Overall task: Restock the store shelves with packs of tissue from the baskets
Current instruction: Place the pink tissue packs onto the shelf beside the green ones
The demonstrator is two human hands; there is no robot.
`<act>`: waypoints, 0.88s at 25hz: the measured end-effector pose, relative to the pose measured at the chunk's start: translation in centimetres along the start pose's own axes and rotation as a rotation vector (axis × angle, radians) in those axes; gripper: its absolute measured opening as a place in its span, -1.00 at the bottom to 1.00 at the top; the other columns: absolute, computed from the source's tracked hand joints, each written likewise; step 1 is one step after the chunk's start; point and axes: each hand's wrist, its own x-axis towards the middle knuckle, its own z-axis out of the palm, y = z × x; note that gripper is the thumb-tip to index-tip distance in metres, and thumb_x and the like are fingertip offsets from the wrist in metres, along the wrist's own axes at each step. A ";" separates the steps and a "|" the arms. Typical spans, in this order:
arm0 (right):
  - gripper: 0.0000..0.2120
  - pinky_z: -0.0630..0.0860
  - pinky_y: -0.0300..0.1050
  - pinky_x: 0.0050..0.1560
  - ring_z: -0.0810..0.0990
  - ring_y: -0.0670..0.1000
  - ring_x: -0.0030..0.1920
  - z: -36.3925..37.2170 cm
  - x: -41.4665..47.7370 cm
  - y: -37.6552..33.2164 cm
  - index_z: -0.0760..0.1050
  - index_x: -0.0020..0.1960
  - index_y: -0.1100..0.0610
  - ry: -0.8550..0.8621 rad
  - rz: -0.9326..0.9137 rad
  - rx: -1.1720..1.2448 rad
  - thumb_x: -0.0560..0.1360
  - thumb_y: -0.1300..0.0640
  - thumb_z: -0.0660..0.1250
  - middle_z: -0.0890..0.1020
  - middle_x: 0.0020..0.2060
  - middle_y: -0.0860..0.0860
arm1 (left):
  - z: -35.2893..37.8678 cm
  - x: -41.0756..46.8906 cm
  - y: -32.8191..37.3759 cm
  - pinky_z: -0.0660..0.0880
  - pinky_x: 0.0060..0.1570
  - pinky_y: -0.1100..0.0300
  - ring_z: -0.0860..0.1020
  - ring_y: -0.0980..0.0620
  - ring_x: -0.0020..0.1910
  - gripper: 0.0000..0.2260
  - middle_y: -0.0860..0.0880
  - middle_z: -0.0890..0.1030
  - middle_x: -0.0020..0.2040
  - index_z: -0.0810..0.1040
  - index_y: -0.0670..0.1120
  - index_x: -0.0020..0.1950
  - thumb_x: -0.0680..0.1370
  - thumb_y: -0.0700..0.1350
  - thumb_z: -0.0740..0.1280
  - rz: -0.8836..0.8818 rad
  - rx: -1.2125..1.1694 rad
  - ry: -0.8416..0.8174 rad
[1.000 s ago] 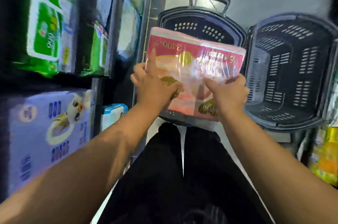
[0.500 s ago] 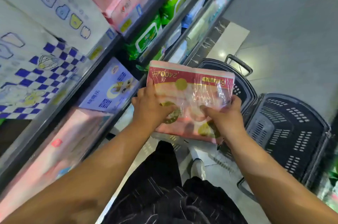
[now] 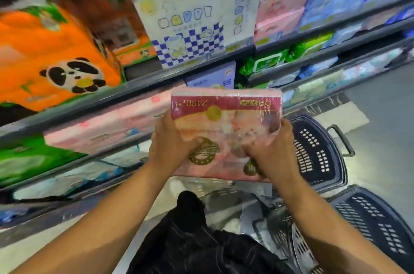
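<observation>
Seen from the head camera, the person's left grip (image 3: 170, 150) and right grip (image 3: 268, 152) each had fingers curled round a near corner of the red pack of tissue (image 3: 226, 121). It hung in the air just off the front edge of the shelves (image 3: 89, 105), level with a row of pink packs (image 3: 107, 126).

To shelve it well, I'd judge it should be kept flat in both grips, lined up with that pink row and slid in over the edge.

An orange panda pack (image 3: 56, 61), a blue-checked pack (image 3: 190, 45) and green wipes (image 3: 264, 63) crowded the shelves above. Two dark baskets (image 3: 318, 157) stood on the floor at the right, near the person's legs and perhaps easy to kick.
</observation>
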 end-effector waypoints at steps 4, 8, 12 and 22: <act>-0.07 0.50 0.22 0.15 0.47 0.21 0.20 3.2 -1.9 -5.0 0.07 0.40 -0.11 -0.063 -0.086 -0.024 0.17 -0.01 0.52 0.38 0.30 0.09 | -5.6 -2.6 -3.8 0.48 0.16 -0.03 0.47 -0.05 0.18 -0.23 -0.01 0.45 0.22 0.27 0.02 0.38 0.27 0.09 0.56 -0.016 -0.056 0.114; -0.04 0.59 0.27 -0.05 0.56 0.24 0.10 6.5 -3.7 -10.4 0.03 0.38 -0.30 -0.158 -0.146 -0.026 0.09 -0.11 0.44 0.44 0.25 0.04 | -11.1 -4.0 -7.4 0.38 0.03 0.19 0.44 0.04 0.14 -0.27 0.10 0.43 0.07 0.28 0.02 0.34 0.28 -0.01 0.58 -0.121 -0.176 0.219; -0.18 0.62 0.14 -0.11 0.54 0.13 0.06 10.0 -6.9 -16.3 0.10 0.31 -0.26 -0.216 -0.250 0.042 0.20 -0.01 0.47 0.40 0.17 -0.02 | -18.1 -5.9 -10.5 0.43 0.05 0.11 0.50 0.01 0.03 -0.20 0.10 0.48 0.07 0.16 0.05 0.45 0.35 0.03 0.54 -0.175 -0.274 0.296; -0.26 0.53 -0.10 -0.07 0.52 0.00 0.10 16.3 -14.0 -29.5 0.31 0.28 -0.15 -0.207 -0.519 0.121 0.19 0.03 0.57 0.49 0.15 -0.05 | -35.6 -7.1 -15.9 0.35 -0.01 0.12 0.43 0.03 -0.04 -0.28 0.16 0.44 -0.06 0.22 0.15 0.37 0.33 0.15 0.51 -0.158 -0.288 0.466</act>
